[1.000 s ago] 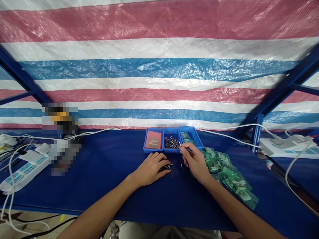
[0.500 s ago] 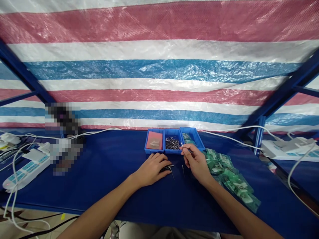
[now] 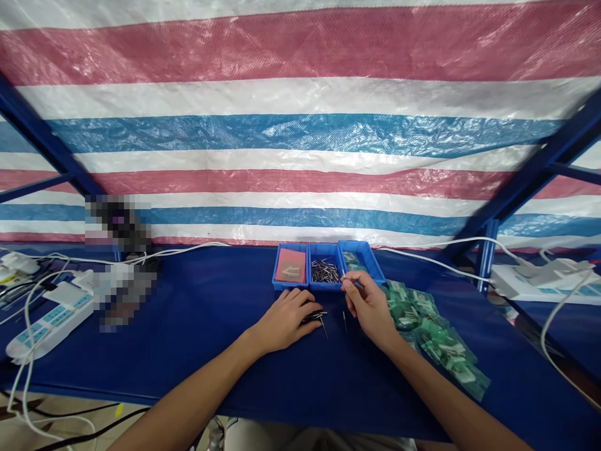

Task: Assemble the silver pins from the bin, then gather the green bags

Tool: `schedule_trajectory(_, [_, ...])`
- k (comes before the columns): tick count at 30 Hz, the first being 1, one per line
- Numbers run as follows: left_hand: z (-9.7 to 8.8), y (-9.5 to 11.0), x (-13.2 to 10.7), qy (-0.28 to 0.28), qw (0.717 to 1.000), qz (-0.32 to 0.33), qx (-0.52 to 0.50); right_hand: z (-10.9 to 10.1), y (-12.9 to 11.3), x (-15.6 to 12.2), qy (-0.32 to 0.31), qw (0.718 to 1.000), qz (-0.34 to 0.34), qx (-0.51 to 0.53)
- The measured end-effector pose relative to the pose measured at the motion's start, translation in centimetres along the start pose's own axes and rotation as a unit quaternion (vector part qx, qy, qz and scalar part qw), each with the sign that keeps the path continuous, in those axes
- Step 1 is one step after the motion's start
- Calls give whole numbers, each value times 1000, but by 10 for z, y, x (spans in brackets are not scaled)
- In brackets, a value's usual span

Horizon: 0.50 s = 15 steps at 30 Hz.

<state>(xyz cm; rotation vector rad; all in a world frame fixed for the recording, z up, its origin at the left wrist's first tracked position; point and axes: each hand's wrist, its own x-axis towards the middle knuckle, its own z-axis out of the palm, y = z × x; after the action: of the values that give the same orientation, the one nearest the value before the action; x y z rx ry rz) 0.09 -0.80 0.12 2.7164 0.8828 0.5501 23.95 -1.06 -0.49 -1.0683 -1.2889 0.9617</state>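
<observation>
My left hand (image 3: 284, 321) lies on the blue tabletop, its fingers curled over a small bunch of thin metal pins (image 3: 322, 316) whose ends stick out on the right. Between thumb and fingertips, my right hand (image 3: 369, 308) pinches a slim metal pin (image 3: 343, 274), held up near the front of the blue bins. A single loose pin (image 3: 344, 322) lies on the table between the hands. Many similar pins (image 3: 325, 270) fill the middle blue bin (image 3: 326, 287). The pins' exact kind is too small to make out.
The left bin (image 3: 290, 286) holds a pink sheet and a small clear bag; the right bin (image 3: 378, 270) holds greenish packets. Green plastic bags of parts (image 3: 439, 335) lie right of my right hand. Power strips (image 3: 51, 322) and white cables sit at both sides. A striped tarp (image 3: 300, 181) hangs behind.
Almost nothing has changed. The pin in my right hand is turned slightly, and both hands keep their places.
</observation>
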Motion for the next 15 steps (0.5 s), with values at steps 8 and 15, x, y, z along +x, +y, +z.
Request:
schedule_trajectory(8, [-1, 0, 0, 0, 1000, 0, 0, -3, 1, -2, -10, 999, -14, -48])
schedule_trajectory(15, [0, 0, 0, 1, 1000, 2, 0, -4, 4, -1, -12, 999, -11, -47])
